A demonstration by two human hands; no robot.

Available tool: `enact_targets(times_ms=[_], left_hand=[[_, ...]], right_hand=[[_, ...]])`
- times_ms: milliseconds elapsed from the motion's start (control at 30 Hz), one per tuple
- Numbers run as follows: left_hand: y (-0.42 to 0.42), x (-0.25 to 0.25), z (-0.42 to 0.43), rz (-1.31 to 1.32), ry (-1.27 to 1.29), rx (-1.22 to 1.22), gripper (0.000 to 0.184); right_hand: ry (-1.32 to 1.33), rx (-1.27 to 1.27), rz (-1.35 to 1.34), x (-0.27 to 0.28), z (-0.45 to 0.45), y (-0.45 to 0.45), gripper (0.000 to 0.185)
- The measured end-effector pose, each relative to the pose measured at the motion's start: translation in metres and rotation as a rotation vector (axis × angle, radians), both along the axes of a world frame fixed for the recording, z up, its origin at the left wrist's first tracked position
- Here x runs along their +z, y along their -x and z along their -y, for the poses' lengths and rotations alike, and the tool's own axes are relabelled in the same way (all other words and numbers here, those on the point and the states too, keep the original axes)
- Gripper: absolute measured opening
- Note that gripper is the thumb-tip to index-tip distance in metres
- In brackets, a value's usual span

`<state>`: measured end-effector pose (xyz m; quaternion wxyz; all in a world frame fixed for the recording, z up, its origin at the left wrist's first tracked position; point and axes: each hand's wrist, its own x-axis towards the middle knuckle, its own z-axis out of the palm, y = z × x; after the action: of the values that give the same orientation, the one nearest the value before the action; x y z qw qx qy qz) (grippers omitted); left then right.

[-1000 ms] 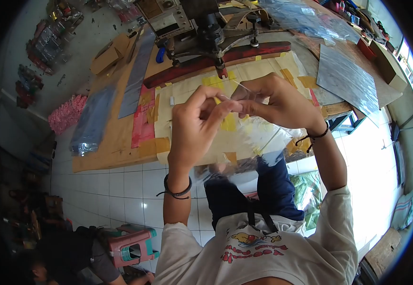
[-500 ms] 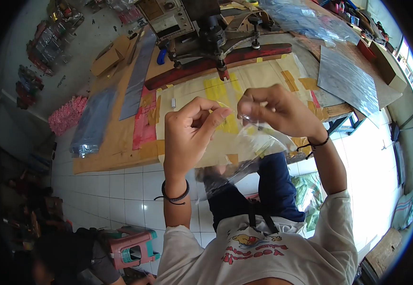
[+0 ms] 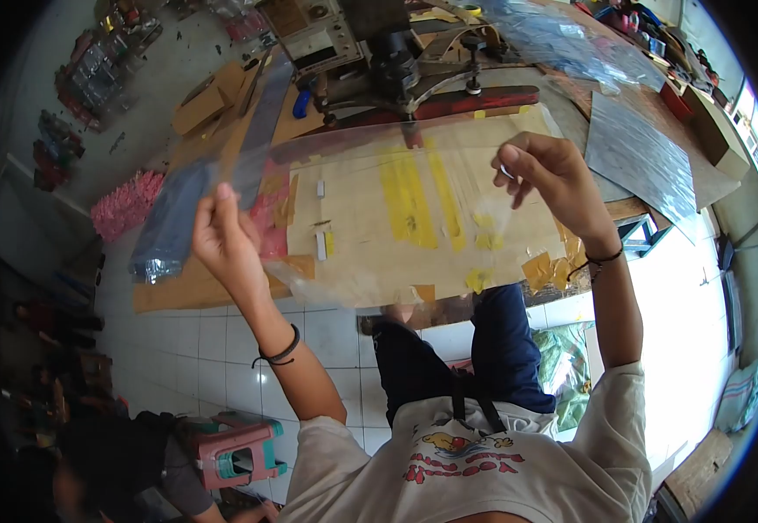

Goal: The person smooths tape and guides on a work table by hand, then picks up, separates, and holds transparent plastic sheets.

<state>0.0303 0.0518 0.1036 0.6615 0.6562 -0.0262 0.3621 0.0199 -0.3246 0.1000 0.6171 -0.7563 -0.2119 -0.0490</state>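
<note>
A clear plastic sheet [image 3: 335, 144] hangs stretched between my two hands above the cream work board [image 3: 362, 231]. My left hand [image 3: 231, 240] is closed in a pinch at the sheet's left side, beyond the board's left edge. My right hand [image 3: 558, 179] pinches the sheet's right side over the board's right part, with a small shiny bit at the fingertips. Yellow tape strips [image 3: 409, 205] on the board show through the film. Its exact outline is hard to make out.
Behind the board stands a press machine with a long red bar [image 3: 475, 103]. Bluish plastic sheets [image 3: 170, 222] lie at left, another sheet [image 3: 640, 157] at right. A blue tool [image 3: 301, 105] and cardboard box [image 3: 209, 103] are farther back. Someone sits near a pink stool [image 3: 240, 453].
My hands have moved apart, the left going left and slightly down, the right going right. The clear sheet, bunched below my hands before, is now spread wide between them.
</note>
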Motion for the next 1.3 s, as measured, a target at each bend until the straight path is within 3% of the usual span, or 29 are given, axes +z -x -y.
enact_targets(times_ms=[100,200,267,333,433,533,667,767,900,1100,1200,1300], left_hand=[[-0.016,-0.005,0.004,0.483,-0.292,0.518,0.024],[0.012,0.024,0.04,0.335,-0.647,0.215,0.041],[0.008,0.039,0.067,0.376,-0.994,-0.03,0.057],[-0.003,0.034,0.092,0.128,-0.773,-0.558,0.067],[-0.019,0.031,0.098,-0.204,-0.66,-0.936,0.071],[-0.028,0.01,0.099,-0.189,-0.627,-1.082,0.048],[-0.022,0.018,0.088,-0.401,-0.517,-1.047,0.025],[-0.015,0.02,0.079,-0.317,-0.463,-0.922,0.024],[-0.004,0.032,0.063,-0.365,-0.612,-0.886,0.022],[-0.009,0.032,0.029,-0.596,-0.84,-0.896,0.022],[-0.013,0.019,0.012,-0.616,-0.811,-1.007,0.022],[-0.01,0.014,0.003,-0.593,-0.643,-0.879,0.02]], right_hand=[[-0.036,-0.026,0.053,0.013,-0.017,0.0,0.034],[0.017,0.001,0.105,0.026,-0.038,0.007,0.03],[0.079,0.056,0.17,0.03,-0.044,0.007,0.028],[0.117,0.085,0.212,0.031,-0.046,0.007,0.026],[0.135,0.052,0.248,0.03,-0.034,0.009,0.022],[0.172,0.077,0.219,0.027,-0.015,0.009,0.019],[0.157,-0.067,0.202,0.024,-0.002,0.012,0.022],[0.11,-0.183,0.127,0.022,0.006,0.009,0.024],[0.064,-0.248,0.131,0.017,0.006,0.001,0.03],[0.019,-0.311,0.112,0.02,0.008,-0.009,0.034],[-0.009,-0.274,0.056,0.025,0.016,-0.016,0.034],[0.014,-0.277,0.153,0.037,0.016,-0.023,0.034]])
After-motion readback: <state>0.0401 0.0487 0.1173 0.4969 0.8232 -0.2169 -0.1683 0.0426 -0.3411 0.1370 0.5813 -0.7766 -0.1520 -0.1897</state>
